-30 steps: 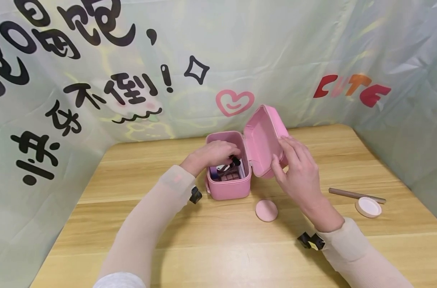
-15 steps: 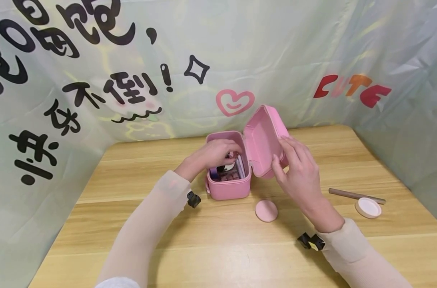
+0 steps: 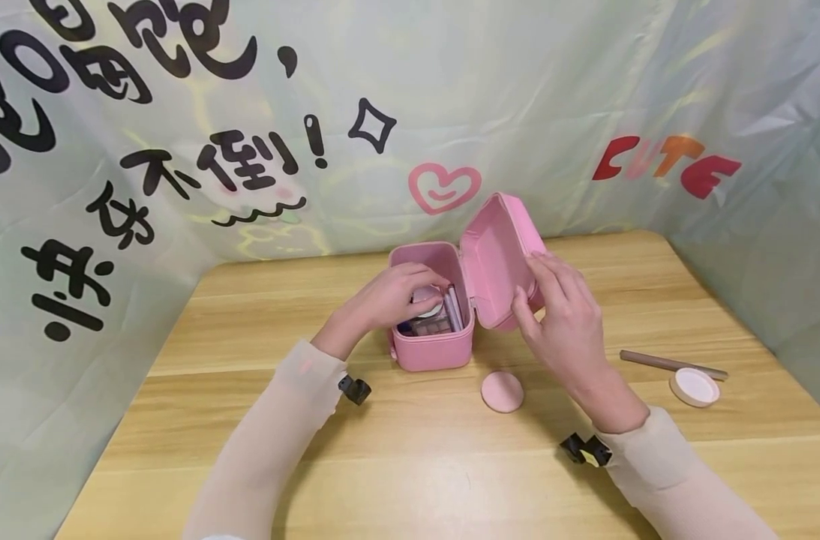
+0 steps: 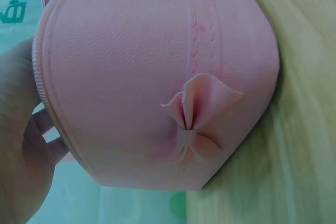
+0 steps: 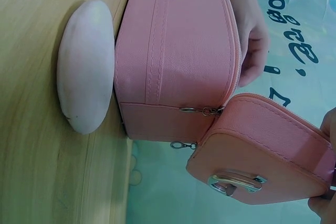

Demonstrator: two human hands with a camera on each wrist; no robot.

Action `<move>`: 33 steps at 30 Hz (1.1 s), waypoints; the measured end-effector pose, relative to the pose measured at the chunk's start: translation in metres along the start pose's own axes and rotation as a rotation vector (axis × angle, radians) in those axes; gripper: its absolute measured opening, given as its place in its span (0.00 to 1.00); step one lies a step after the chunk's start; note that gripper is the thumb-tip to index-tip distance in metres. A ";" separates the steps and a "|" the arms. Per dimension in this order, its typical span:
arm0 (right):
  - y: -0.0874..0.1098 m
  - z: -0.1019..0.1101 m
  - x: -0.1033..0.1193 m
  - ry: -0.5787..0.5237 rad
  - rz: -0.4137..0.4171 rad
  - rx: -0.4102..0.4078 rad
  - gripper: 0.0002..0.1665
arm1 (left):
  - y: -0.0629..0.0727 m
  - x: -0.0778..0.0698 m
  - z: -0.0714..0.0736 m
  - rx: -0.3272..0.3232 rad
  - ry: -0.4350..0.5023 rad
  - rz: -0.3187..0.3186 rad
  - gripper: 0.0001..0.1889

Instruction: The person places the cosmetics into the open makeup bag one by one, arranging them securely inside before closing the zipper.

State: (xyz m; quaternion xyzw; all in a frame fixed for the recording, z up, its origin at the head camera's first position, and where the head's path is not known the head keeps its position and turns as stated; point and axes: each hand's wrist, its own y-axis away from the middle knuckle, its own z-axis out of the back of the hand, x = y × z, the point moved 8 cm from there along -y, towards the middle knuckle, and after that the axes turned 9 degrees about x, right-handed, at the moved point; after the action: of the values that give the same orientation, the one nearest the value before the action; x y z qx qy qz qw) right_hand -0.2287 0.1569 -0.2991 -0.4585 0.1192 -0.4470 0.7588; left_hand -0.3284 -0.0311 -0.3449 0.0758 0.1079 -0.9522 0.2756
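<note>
The left hand (image 3: 391,295) dips into the open pink case (image 3: 431,352) on the tabletop (image 3: 396,465), thumb and fingers curled in a C round a pale round container (image 3: 426,294); whether that is lifted clear of the contents I cannot tell. Slim tubes (image 3: 454,309) lean beside it within the case. The right hand (image 3: 568,326) is partly closed, pinching the edge of the raised lid (image 3: 496,264) between thumb and fingers. A pink round puff (image 3: 502,391) lies just in front of the case.
</note>
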 end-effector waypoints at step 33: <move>0.001 -0.001 0.001 0.007 -0.001 -0.004 0.25 | 0.065 0.015 -0.003 -0.180 0.093 0.201 0.36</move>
State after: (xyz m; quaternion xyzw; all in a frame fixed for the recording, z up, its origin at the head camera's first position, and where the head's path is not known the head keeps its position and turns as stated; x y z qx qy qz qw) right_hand -0.2282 0.1562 -0.3001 -0.4586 0.1226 -0.4488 0.7571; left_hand -0.3051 -0.0916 -0.3610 0.1055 0.1973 -0.9018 0.3697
